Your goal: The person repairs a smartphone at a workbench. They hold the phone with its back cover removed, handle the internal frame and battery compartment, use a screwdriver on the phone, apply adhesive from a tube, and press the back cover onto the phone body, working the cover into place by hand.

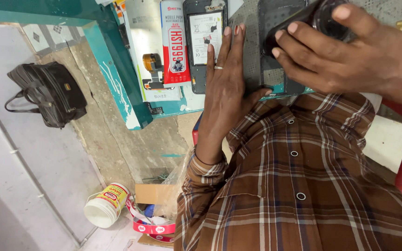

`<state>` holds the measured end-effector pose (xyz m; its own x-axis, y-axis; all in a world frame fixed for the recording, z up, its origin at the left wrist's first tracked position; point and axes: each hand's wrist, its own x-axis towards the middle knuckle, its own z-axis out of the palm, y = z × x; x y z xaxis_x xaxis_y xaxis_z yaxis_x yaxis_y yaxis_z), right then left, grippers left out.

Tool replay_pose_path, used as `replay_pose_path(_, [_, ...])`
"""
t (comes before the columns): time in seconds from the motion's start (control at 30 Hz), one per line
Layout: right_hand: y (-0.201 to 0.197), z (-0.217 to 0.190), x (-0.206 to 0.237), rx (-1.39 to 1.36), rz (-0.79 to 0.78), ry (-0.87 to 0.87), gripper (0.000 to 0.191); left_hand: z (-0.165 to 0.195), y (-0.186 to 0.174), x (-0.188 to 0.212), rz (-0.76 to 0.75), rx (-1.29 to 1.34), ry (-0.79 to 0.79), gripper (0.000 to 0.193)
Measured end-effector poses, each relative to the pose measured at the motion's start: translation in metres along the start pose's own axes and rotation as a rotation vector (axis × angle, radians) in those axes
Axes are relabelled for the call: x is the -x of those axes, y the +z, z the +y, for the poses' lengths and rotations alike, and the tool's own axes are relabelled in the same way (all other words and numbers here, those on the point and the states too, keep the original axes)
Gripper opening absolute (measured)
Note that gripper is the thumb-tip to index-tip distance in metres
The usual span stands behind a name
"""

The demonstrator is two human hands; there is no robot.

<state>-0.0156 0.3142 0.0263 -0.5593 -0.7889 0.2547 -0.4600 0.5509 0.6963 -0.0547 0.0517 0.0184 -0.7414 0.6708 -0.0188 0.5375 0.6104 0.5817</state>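
On the teal table (117, 79), close to its near edge, the left hand (224, 88) lies flat, palm down, fingers straight and together, a ring on one of them. Its fingertips rest beside an opened phone (204, 44) with its back cover off and the battery showing; its thumb spreads out to the side and presses on a dark panel (268, 51) that lies on the table just in front of the plaid shirt (298, 186). That hand grasps nothing: it is a released, flat press, and it looks to be steadying the panel so it does not slide.

The right hand (359, 56) comes in from the right, wrist raised, fingers curled over a black round tool (319, 16) that it holds down against the upper part of the same panel. Here the grip is clenched around the tool, thumb on top and fingertips wrapped on its near side, which seems meant to bear down while the other hand braces.

Left of the phone lie a red and white packet (175, 42) and a white card carrying a small flex part (152, 65), set within easy reach. On the floor below sit a black bag (47, 93) and a white tub (105, 204).
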Motion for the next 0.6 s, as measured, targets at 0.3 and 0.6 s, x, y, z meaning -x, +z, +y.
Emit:
replay_pose_path(0.3, [0.027, 0.017, -0.012, 0.096, 0.04, 0.005, 0.04, 0.004, -0.001, -0.001, -0.026, 0.022, 0.019, 0.109])
replay_pose_path(0.6, [0.046, 0.009, -0.008, 0.058, -0.222, -0.118, 0.051, 0.012, -0.017, -0.079, -0.159, -0.07, 0.09, 0.07])
